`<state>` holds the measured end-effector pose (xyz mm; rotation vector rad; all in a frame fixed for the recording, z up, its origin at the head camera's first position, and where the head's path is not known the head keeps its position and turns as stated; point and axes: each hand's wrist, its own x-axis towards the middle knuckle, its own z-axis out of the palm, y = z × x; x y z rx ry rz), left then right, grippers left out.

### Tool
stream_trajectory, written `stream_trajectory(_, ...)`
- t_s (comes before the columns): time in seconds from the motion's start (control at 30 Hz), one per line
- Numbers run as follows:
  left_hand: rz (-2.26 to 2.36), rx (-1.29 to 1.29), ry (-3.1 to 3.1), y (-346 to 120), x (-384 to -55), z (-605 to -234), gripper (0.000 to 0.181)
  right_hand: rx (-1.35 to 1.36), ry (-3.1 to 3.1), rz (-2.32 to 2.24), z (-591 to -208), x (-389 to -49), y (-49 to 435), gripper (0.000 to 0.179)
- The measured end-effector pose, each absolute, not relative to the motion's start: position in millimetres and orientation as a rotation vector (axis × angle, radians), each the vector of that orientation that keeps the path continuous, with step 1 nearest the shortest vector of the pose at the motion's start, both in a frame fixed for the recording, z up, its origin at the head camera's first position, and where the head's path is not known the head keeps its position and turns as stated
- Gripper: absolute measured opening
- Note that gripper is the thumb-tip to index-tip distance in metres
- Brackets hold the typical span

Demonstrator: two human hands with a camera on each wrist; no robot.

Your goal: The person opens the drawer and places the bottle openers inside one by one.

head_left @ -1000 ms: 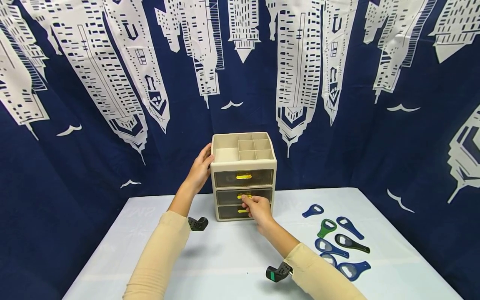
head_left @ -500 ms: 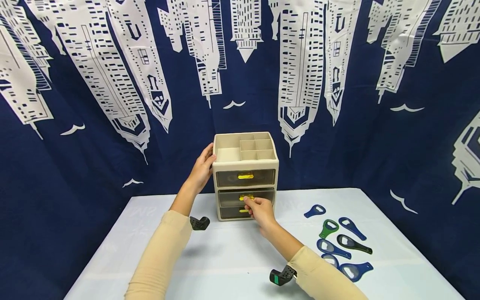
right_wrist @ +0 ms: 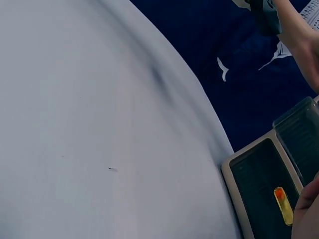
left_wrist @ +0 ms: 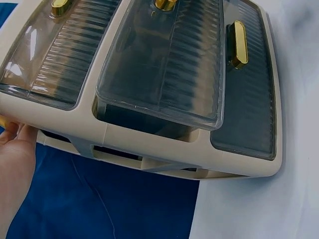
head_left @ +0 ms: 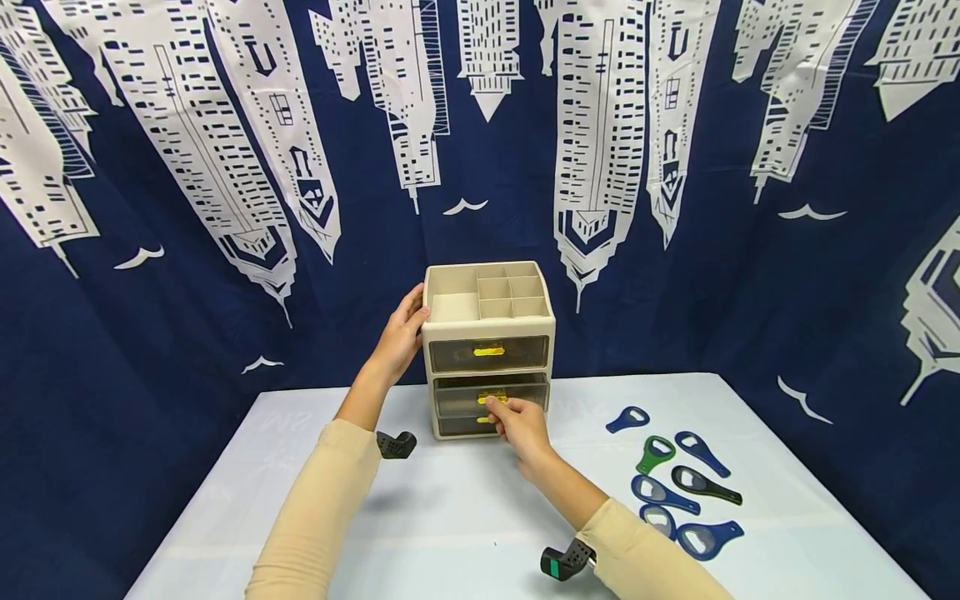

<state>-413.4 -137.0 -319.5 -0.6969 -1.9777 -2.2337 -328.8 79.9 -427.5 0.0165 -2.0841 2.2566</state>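
Observation:
A cream desktop drawer unit [head_left: 487,328] with dark see-through drawers stands at the back of the table. My left hand [head_left: 399,340] rests against its left side, thumb near the upper front edge. The left wrist view shows that hand [left_wrist: 17,162] beside the side wall, fingertips partly hidden. With thumb and fingers my right hand [head_left: 523,427] pinches the yellow handle [head_left: 491,394] of the middle drawer [head_left: 456,403]. This drawer [left_wrist: 159,74] sticks out part-way from the frame. The top drawer [head_left: 450,356] and bottom drawer [left_wrist: 246,99] are closed.
Several bottle openers lie on the table's right side, among them a green one [head_left: 656,454], a black one [head_left: 705,485] and a blue one [head_left: 708,540]. The unit's top has open compartments [head_left: 493,289]. Behind hangs a navy curtain [head_left: 375,250] with printed white buildings.
The middle drawer has come forward out of the unit, with my right hand moving slightly toward me on its handle. My left hand keeps its place on the unit's side.

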Motion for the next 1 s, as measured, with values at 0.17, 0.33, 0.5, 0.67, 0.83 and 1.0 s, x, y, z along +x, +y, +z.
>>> stream_trajectory(0.17, -2.226, -0.701, -1.983, -137, -412, -319, 0.057, 0.045, -2.064, 2.272, -429, -324, 80, 0.030)
stream_trajectory(0.33, -2.220, -0.709, -1.983, -137, -412, -319, 0.058, 0.031, -2.047, 2.288, -430, -320, 78, 0.030)
stream_trajectory(0.5, -2.219, -0.707, -1.988, -137, -414, -320, 0.058, 0.017, -2.043, 2.277, -430, -316, 78, 0.031)
stream_trajectory(0.67, -2.220, -0.706, -1.983, -136, -414, -318, 0.058, 0.041, -2.039, 2.265, -430, -311, 80, 0.030)
stream_trajectory(0.83, -2.225, -0.704, -1.984, -136, -412, -318, 0.058, 0.041, -2.052, 2.280, -432, -308, 82, 0.029)
stream_trajectory(1.0, -2.214, -0.716, -1.988, -136, -410, -317, 0.058, 0.045, -2.053, 2.271, -433, -308, 82, 0.028)
